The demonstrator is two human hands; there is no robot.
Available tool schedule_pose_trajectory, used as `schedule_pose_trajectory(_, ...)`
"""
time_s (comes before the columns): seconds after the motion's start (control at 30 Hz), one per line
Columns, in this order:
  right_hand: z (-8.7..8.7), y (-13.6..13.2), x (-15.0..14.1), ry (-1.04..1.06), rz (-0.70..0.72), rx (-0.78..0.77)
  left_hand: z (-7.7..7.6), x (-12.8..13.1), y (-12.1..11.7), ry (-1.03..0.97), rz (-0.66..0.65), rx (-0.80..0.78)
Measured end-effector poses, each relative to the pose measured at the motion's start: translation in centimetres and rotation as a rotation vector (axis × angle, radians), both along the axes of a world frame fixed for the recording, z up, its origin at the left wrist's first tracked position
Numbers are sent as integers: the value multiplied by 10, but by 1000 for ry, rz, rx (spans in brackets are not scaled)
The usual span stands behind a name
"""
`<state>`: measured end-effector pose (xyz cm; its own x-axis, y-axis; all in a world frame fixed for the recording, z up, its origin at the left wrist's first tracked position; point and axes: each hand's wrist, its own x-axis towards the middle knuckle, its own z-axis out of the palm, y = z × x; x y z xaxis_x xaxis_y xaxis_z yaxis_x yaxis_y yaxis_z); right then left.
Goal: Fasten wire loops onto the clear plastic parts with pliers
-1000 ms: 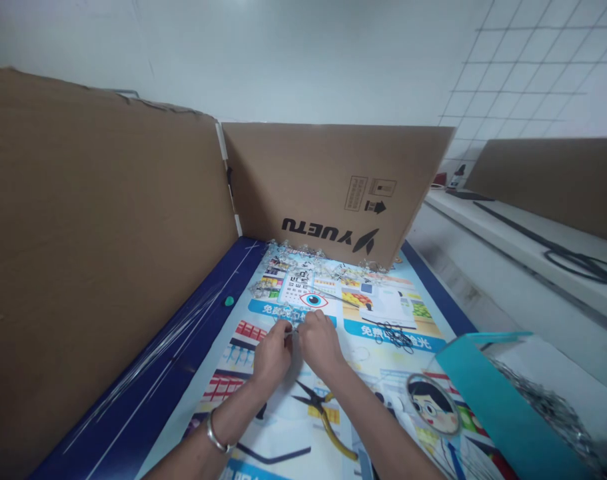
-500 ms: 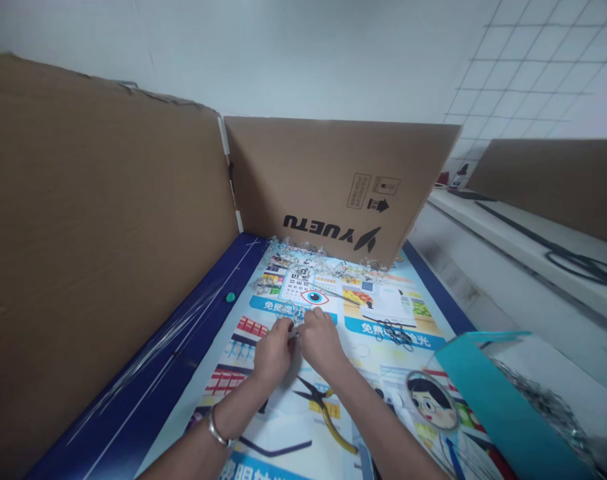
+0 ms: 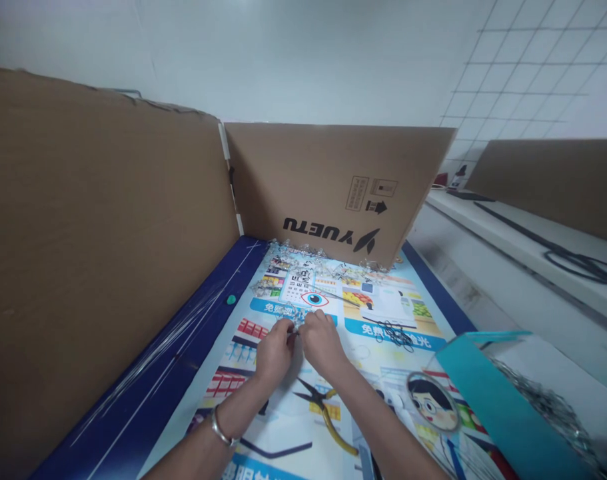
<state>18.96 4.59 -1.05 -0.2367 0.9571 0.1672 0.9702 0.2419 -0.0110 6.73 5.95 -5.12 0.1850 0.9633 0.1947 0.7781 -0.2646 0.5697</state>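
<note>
My left hand [image 3: 274, 352] and my right hand [image 3: 323, 341] are closed, fingertips almost touching over the printed sheet [image 3: 288, 437]. Between them they pinch a small silvery wire piece [image 3: 296, 331], mostly covered by the fingers. Just beyond the fingertips shows a tangle of clear, shiny wire bits [image 3: 289, 311]; whether it is joined to the held piece I cannot tell. Pliers with yellow handles [image 3: 333, 430] lie with jaws apart between my forearms. Right of my hands rests a small heap of dark wire loops [image 3: 396, 335].
Cardboard panels stand at the left [image 3: 108, 247] and back [image 3: 323, 180]. More shiny wire pieces [image 3: 343, 269] lie along the back panel. A teal box [image 3: 503, 407] of metal wire bits is at the right. Long straight wires [image 3: 153, 353] and a green round piece [image 3: 231, 300] lie left.
My hands stay together in nearly the same place, with only slight finger movement around the held piece. The view has shifted a little; the objects on the sheet have not moved.
</note>
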Motion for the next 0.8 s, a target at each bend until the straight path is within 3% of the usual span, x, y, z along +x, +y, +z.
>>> schedule_pose_trajectory(0.8,-9,2,0,16,-2,13,-2,1,3,-169,-21,-43)
